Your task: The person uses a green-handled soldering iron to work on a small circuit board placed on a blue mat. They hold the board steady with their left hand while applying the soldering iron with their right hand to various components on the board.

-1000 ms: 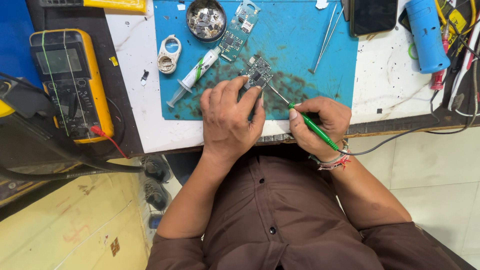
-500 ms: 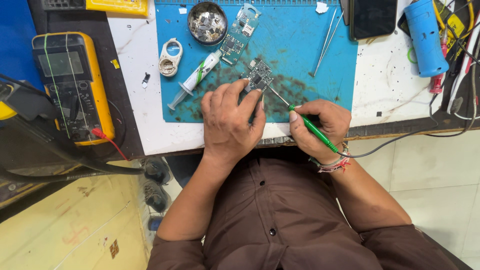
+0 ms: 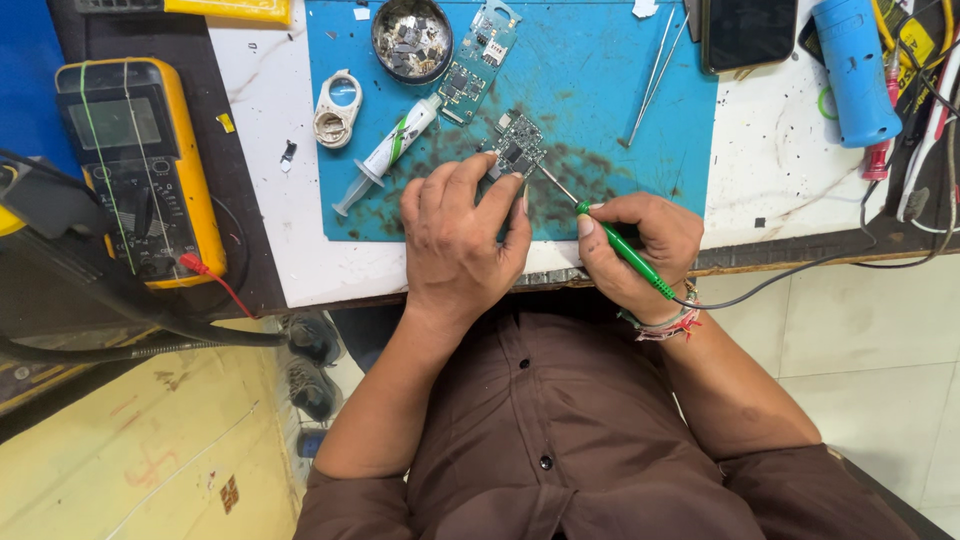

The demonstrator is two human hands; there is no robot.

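A small circuit board [image 3: 517,147] lies on the blue work mat [image 3: 600,90]. My left hand [image 3: 460,235] rests on the mat with its fingertips pressing the board's near edge. My right hand [image 3: 640,245] grips a green-handled soldering iron [image 3: 620,245] like a pen, and its metal tip touches the board's right side. A thin cable runs from the iron's handle past my wrist to the right.
On the mat lie a white-and-green syringe [image 3: 390,150], a second circuit board [image 3: 475,60], a round tin of parts [image 3: 411,38] and tweezers [image 3: 655,75]. A yellow multimeter [image 3: 140,165] sits at the left, a dark phone [image 3: 748,32] and a blue tool [image 3: 852,70] at the right.
Both hands stay on the board with only tiny shifts; the iron's tip remains at the board's right side.
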